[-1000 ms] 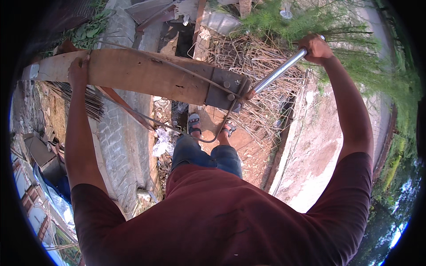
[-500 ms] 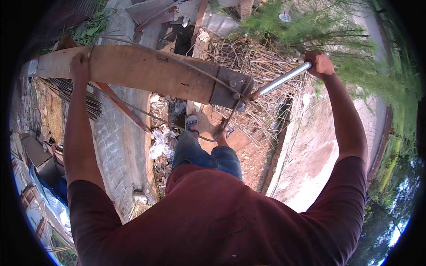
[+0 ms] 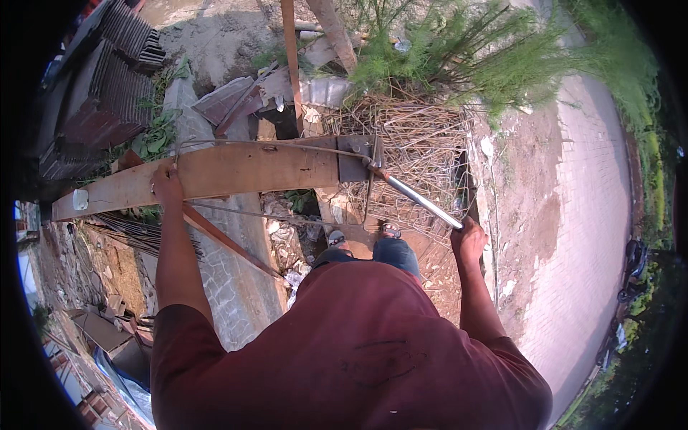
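My left hand point(image 3: 168, 185) is closed around a thin steel rod point(image 3: 251, 213) at the left part of a long wooden plank point(image 3: 251, 170). The bent rod runs along and below the plank toward a dark metal plate point(image 3: 352, 166) with pins at its right end. My right hand point(image 3: 469, 241), lower right of the plate, grips the end of a silver pipe point(image 3: 423, 201), whose rusty head meets the rod at the plate. My sandalled feet show just below, on reddish ground.
Tangled steel bars point(image 3: 416, 136) lie beyond the pipe, under a feathery green plant point(image 3: 466, 50). Stacked dark sheets point(image 3: 107, 107) sit upper left, and more rods point(image 3: 136, 236) below the plank. A paved path point(image 3: 588, 215) runs along the right; debris fills gaps beside a concrete strip point(image 3: 229, 279).
My right hand and the pipe have swung down from upper right toward my body. The view has shifted forward, bringing the stacked sheets into sight; my left hand stays at the plank.
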`<state>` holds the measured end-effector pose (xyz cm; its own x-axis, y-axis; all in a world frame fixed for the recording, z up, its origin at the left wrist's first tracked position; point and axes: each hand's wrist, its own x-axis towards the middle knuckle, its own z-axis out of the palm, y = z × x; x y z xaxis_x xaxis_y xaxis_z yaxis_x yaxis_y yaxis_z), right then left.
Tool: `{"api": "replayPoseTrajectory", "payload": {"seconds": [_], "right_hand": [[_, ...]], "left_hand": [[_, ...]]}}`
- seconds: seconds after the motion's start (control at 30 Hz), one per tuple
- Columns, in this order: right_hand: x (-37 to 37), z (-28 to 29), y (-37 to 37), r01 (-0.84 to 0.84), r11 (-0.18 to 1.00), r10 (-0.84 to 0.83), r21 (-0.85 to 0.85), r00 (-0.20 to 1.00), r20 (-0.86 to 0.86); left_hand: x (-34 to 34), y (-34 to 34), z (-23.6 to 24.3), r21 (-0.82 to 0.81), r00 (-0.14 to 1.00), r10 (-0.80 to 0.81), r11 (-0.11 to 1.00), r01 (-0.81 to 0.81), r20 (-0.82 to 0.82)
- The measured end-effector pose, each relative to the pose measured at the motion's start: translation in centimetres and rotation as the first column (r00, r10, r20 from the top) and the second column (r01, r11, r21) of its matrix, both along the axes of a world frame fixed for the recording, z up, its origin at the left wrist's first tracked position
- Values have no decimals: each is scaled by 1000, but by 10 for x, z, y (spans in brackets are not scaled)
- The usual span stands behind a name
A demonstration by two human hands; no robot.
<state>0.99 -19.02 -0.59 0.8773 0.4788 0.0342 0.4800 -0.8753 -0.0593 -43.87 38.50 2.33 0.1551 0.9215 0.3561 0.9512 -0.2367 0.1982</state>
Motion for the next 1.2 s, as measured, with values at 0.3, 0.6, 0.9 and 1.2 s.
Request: {"api": "replayPoseTrajectory", "payload": {"seconds": [0.3, 0.6, 0.9, 1.2], "right_hand": [[91, 12, 42, -390, 912, 400, 130, 915, -60], [23, 61, 22, -334, 942, 302, -36, 888, -346], [-7, 24, 7, -92, 994, 99, 54, 985, -141], [30, 30, 24, -109, 875, 171, 472, 981, -92]], "left_hand": [[12, -13, 18, -114, 989, 101, 987, -112, -104], [3, -24, 11, -44, 999, 45, 998, -45, 3], [-1, -9, 2, -35, 996, 24, 999, -21, 81], [78, -123, 40, -2, 797, -536, 830, 558, 278]]}}
